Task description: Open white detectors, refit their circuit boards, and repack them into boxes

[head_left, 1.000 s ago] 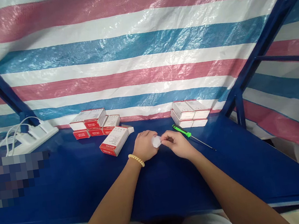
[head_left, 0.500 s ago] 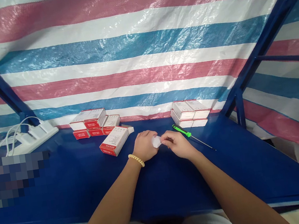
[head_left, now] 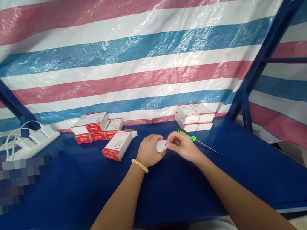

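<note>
A small, rounded white device [head_left: 161,145] is in my left hand [head_left: 149,150], whose fingers wrap round its left side. My right hand [head_left: 182,146] has its thumb and a fingertip pinched at the device's right edge, the other fingers curled. Just behind the right hand lies a screwdriver [head_left: 202,143] with a green and black handle, its shaft pointing right and toward me. An open red-and-white carton [head_left: 119,145] marked as a detector box lies left of my left hand, its end flap sticking out.
Stacked red-and-white cartons [head_left: 93,124] stand at the back left, and more cartons [head_left: 195,113] at the back right. A white power strip [head_left: 36,143] with plugs and cables sits far left on the blue table [head_left: 176,195]. Blue metal posts [head_left: 263,44] and striped sheeting [head_left: 137,79] border it.
The white device has tilted slightly in my left hand. My right hand's fingers have loosened and shifted a little along its right edge. Cartons and screwdriver stay put.
</note>
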The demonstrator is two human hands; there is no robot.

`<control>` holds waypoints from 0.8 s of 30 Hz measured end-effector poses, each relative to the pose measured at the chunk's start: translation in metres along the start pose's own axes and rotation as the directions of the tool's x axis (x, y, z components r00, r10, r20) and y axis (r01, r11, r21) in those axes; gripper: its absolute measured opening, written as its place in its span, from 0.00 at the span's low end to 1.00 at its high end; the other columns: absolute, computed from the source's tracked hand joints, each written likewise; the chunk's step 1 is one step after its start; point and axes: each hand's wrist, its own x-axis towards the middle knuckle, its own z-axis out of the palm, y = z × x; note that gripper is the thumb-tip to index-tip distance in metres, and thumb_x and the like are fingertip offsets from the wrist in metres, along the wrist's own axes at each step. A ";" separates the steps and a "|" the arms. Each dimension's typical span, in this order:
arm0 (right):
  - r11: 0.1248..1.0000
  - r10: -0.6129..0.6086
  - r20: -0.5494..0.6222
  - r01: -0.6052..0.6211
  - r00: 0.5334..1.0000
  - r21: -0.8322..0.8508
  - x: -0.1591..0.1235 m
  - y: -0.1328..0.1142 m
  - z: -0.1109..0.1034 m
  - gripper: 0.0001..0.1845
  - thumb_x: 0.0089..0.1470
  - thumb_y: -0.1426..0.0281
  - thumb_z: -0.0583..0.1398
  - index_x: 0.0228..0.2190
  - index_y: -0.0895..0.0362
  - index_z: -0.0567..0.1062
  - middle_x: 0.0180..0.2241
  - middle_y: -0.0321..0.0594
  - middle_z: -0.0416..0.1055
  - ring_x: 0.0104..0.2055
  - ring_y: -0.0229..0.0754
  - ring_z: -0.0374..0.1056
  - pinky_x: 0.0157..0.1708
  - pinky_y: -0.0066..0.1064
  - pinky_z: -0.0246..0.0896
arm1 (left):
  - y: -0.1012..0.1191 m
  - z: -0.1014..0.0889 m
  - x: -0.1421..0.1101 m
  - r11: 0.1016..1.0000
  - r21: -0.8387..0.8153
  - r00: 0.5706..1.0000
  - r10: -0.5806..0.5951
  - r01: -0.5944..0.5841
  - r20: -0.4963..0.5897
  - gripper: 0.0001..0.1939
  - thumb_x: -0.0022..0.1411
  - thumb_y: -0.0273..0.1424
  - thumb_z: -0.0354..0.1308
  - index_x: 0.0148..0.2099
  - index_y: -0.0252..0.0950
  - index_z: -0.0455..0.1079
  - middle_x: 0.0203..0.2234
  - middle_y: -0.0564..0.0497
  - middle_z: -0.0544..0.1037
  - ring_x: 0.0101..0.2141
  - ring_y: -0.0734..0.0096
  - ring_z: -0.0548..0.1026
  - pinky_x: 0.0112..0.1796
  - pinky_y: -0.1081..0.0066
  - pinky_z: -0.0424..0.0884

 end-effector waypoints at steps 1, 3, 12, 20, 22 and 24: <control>0.999 0.001 0.001 -0.001 1.000 0.043 0.000 -0.001 -0.001 0.13 0.46 0.60 0.65 0.27 0.55 0.69 0.26 0.33 0.64 0.27 0.36 0.61 0.27 0.29 0.57 | 0.002 0.000 0.000 0.999 -0.046 1.000 0.013 -0.013 -0.010 0.16 0.51 0.34 0.62 0.43 0.38 0.68 0.37 0.48 0.77 0.37 0.63 0.75 0.40 0.64 0.70; 0.993 0.007 0.004 -0.007 1.000 0.122 0.000 -0.004 -0.001 0.16 0.44 0.58 0.65 0.28 0.55 0.69 0.27 0.33 0.64 0.27 0.36 0.61 0.27 0.29 0.57 | 0.007 0.000 -0.001 0.989 -0.143 0.999 0.021 -0.026 -0.032 0.17 0.52 0.35 0.62 0.44 0.38 0.67 0.37 0.49 0.76 0.37 0.65 0.75 0.39 0.66 0.70; 0.998 0.018 -0.125 -0.009 0.992 0.066 0.004 -0.003 -0.002 0.18 0.48 0.53 0.61 0.30 0.55 0.70 0.26 0.35 0.67 0.26 0.38 0.63 0.27 0.31 0.58 | 0.019 0.001 0.002 0.917 -0.360 0.975 -0.212 0.172 -0.072 0.17 0.50 0.37 0.64 0.42 0.38 0.67 0.33 0.53 0.76 0.33 0.70 0.74 0.36 0.69 0.70; 0.632 -0.050 -0.506 -0.365 0.861 -0.684 0.011 0.054 -0.060 0.19 0.42 0.57 0.65 0.33 0.56 0.77 0.35 0.50 0.71 0.42 0.55 0.63 0.40 0.46 0.58 | 0.001 0.003 0.002 0.884 -0.306 0.906 -0.405 0.353 -0.124 0.31 0.48 0.38 0.66 0.53 0.39 0.59 0.35 0.49 0.76 0.37 0.64 0.76 0.39 0.64 0.72; 0.584 0.005 -0.466 -0.381 0.885 -0.717 0.010 0.064 -0.068 0.16 0.40 0.57 0.67 0.31 0.54 0.79 0.33 0.49 0.70 0.41 0.55 0.63 0.39 0.46 0.58 | 0.001 0.002 0.002 0.905 -0.264 0.924 -0.369 0.334 -0.098 0.30 0.47 0.37 0.66 0.52 0.39 0.61 0.36 0.50 0.76 0.37 0.64 0.76 0.39 0.65 0.72; 0.566 0.096 -0.443 -0.415 0.891 -0.712 0.010 0.065 -0.069 0.12 0.41 0.60 0.67 0.29 0.53 0.80 0.32 0.49 0.70 0.41 0.56 0.64 0.39 0.47 0.58 | 0.002 0.001 0.003 0.927 -0.228 0.945 -0.319 0.297 -0.066 0.26 0.47 0.35 0.66 0.49 0.39 0.64 0.37 0.51 0.77 0.37 0.65 0.76 0.38 0.66 0.73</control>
